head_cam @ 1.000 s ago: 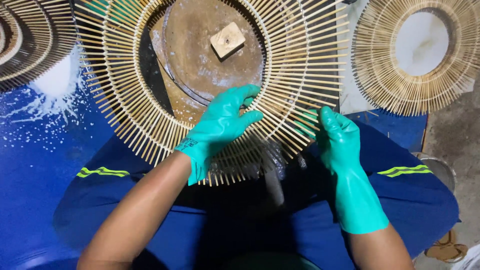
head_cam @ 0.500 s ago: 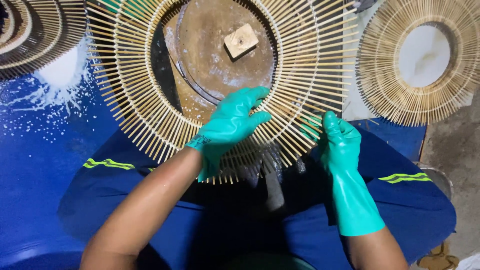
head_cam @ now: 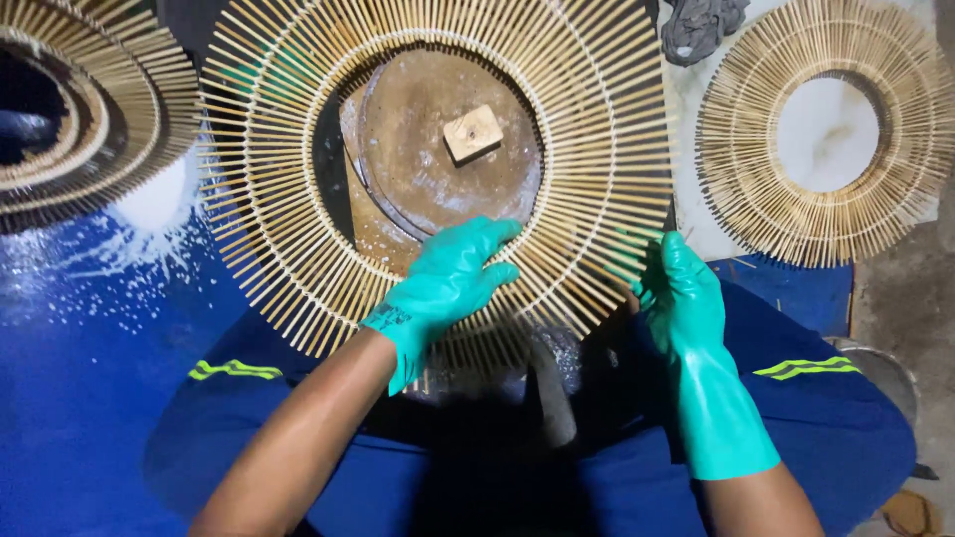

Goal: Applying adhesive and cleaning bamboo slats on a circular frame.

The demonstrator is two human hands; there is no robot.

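A large round frame of radiating bamboo sticks (head_cam: pixel 298 149) lies over a brown round disc (head_cam: pixel 448 189) that carries a small wooden block (head_cam: pixel 472 133). My left hand (head_cam: pixel 453 278), in a green glove, rests flat on the sticks at the frame's lower inner ring, fingers spread. My right hand (head_cam: pixel 686 298), also gloved green, pinches the stick ends at the frame's lower right edge.
A finished stick frame (head_cam: pixel 826 229) lies at the right on a white surface. A stack of similar frames (head_cam: pixel 80 129) sits at the upper left. Blue sheeting (head_cam: pixel 90 398) with white powder covers the floor. A grey cloth (head_cam: pixel 701 25) lies at the top. My blue trousers fill the bottom.
The view has shifted, so the frame and both hands sit slightly lower and more central. My left hand has slid a little along the lower ring; my right hand keeps its grip on the edge.
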